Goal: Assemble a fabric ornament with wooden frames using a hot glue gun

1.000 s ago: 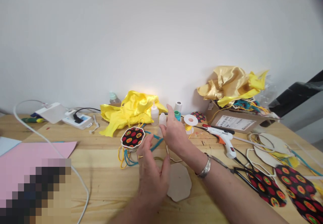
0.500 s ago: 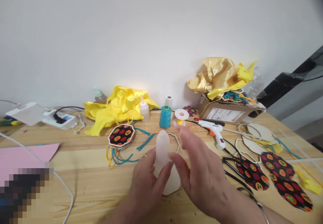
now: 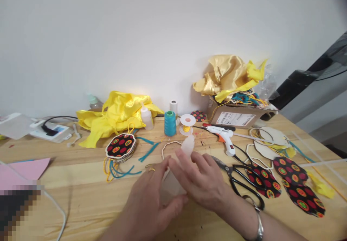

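A whitish, slightly see-through piece (image 3: 171, 186) with a rounded upper end is between my hands, just above the table. Its exact kind is unclear. My left hand (image 3: 148, 194) grips it along the left side, thumb across its lower part. My right hand (image 3: 202, 179) lies over its upper part, fingers bent and pressed on it, partly hiding it. Just behind stands a thin cream scalloped frame (image 3: 166, 147), its lower part hidden by my hands. Black-handled scissors (image 3: 230, 170) lie right of my right hand.
A stack of patterned scalloped pendants (image 3: 121, 146) lies left. Behind are a teal thread cone (image 3: 170, 123), squeeze bottle (image 3: 147, 118), ribbon spool (image 3: 187, 121) and yellow satin (image 3: 116, 109). At right are a glue gun (image 3: 226, 136), patterned fabric pieces (image 3: 303, 199) and a cardboard box (image 3: 234, 116).
My right hand has come down and left onto the whitish piece, whose upper end now leans right. The whole view has shifted, bringing the table items leftward and uncovering the scissors' blades.
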Tool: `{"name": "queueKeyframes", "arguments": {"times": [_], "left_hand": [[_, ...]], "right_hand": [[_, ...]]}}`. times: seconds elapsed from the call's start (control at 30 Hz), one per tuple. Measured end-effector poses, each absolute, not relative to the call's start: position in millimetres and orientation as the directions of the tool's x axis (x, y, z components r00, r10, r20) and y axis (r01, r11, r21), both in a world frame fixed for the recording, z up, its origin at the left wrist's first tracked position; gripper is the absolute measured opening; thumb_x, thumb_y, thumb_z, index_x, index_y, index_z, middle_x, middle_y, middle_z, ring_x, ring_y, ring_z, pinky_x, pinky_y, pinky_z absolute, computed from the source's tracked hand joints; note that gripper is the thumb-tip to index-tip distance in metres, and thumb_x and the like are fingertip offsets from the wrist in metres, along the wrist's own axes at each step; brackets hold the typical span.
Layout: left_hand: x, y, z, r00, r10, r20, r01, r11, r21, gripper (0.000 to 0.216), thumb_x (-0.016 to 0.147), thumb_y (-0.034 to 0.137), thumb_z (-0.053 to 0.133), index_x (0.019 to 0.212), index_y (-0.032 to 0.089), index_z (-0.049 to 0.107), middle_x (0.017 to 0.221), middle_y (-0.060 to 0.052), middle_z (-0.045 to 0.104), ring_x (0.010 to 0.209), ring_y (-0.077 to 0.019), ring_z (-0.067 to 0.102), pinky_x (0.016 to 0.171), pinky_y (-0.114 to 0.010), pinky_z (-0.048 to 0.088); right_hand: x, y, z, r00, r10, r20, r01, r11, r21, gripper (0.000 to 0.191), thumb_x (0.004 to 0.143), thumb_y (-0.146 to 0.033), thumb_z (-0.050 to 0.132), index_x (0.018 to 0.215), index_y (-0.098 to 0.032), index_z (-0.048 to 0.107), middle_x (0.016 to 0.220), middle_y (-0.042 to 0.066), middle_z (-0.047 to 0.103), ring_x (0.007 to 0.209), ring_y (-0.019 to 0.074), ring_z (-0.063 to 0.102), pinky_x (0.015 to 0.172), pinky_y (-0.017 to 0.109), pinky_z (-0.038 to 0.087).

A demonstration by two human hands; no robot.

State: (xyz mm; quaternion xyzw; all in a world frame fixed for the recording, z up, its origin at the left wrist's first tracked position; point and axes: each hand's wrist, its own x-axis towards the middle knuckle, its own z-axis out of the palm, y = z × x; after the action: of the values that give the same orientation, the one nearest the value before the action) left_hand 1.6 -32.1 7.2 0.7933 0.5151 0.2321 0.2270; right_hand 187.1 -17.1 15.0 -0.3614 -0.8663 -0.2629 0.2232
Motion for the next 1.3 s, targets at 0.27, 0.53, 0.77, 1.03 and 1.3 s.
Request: {"name": "queueKeyframes", "arguments": {"times": [0.27, 0.53, 0.77, 1.03, 1.3], "left_hand": [[-15, -37, 2, 0.263, 0.96, -0.092, 0.816, -0.171, 0.552, 0.1, 0.061, 0.038, 0.074, 0.145, 0.015, 0.024, 0.139, -0.015, 0.046, 0.133, -0.0352, 0.024, 0.104, -0.052, 0.03], [-10, -39, -14, 0.282, 0.951, -0.126, 0.819, -0.17, 0.549, 0.099, 0.059, 0.031, 0.076, 0.143, 0.014, 0.028, 0.135, -0.013, 0.05, 0.126, -0.0353, 0.028, 0.104, -0.05, 0.025], [-11, -40, -13, 0.319, 0.94, -0.122, 0.831, -0.215, 0.513, 0.095, 0.063, 0.035, 0.074, 0.144, 0.017, 0.026, 0.137, -0.013, 0.049, 0.127, -0.0342, 0.028, 0.103, -0.05, 0.026], [-21, -31, -6, 0.343, 0.939, -0.024, 0.881, -0.312, 0.355, 0.087, 0.072, 0.048, 0.066, 0.142, 0.015, 0.027, 0.142, -0.017, 0.043, 0.131, -0.0344, 0.027, 0.103, -0.055, 0.024], [-16, -42, -14, 0.418, 0.906, -0.063, 0.817, -0.345, 0.462, 0.086, 0.068, 0.03, 0.073, 0.142, 0.019, 0.029, 0.14, -0.015, 0.045, 0.13, -0.0316, 0.032, 0.105, -0.051, 0.028]], "right_hand": [[206, 1, 2, -0.103, 0.572, 0.814, 0.689, 0.631, -0.357, 0.047, 0.081, -0.006, 0.057, 0.117, -0.035, 0.057, 0.112, 0.006, 0.04, 0.094, 0.0196, 0.053, 0.066, 0.032, 0.053], [204, -7, 24, -0.019, 0.779, 0.627, 0.445, 0.569, -0.692, 0.033, 0.077, -0.024, 0.069, 0.108, -0.024, 0.058, 0.103, 0.005, 0.057, 0.097, 0.0197, 0.058, 0.085, 0.036, 0.053], [201, -7, 28, 0.03, 0.843, 0.538, 0.379, 0.488, -0.786, 0.026, 0.076, -0.027, 0.068, 0.1, -0.021, 0.059, 0.101, 0.006, 0.065, 0.096, 0.0212, 0.063, 0.085, 0.038, 0.054], [203, -5, 25, 0.121, 0.88, 0.459, 0.317, 0.404, -0.858, 0.029, 0.074, -0.029, 0.07, 0.099, -0.019, 0.06, 0.101, 0.008, 0.066, 0.092, 0.0224, 0.065, 0.079, 0.039, 0.055], [202, -3, 26, 0.134, 0.883, 0.45, 0.35, 0.382, -0.855, 0.029, 0.073, -0.027, 0.07, 0.1, -0.018, 0.062, 0.103, 0.009, 0.066, 0.095, 0.022, 0.064, 0.085, 0.039, 0.054]]}}
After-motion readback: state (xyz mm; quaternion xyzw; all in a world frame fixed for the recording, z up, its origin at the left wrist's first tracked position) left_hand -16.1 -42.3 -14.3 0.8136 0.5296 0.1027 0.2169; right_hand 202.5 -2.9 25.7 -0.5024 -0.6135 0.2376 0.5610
